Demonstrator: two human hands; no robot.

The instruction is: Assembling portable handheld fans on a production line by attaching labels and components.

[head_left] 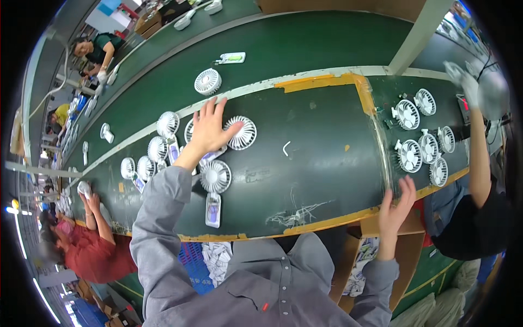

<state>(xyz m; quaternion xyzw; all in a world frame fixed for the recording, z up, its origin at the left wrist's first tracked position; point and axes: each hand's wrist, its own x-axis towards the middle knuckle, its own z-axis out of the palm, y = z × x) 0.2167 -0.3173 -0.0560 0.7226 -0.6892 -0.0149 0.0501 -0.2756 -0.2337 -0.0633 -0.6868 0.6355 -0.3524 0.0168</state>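
Observation:
My left hand (208, 129) reaches over a group of small white handheld fans, its fingers spread. The thumb lies over the edge of a round fan head (243, 135); whether it touches cannot be made out. Another fan is partly hidden behind this hand. Just below it lies a fan with an opened handle (213, 210) showing a purple cell. More fans (158, 148) lie left of my forearm. My right hand (396, 210) hangs at the table's front edge with its fingers apart and nothing in it. A small white bent piece (286, 148) lies mid-table.
Several bare fan heads (407, 114) stand on the right section, near a co-worker's gloved hand. Beyond the table, a green conveyor (321, 43) carries a fan (208, 82). A cardboard box (406, 245) and a blue basket (193, 267) sit below the edge. A person in red works at left.

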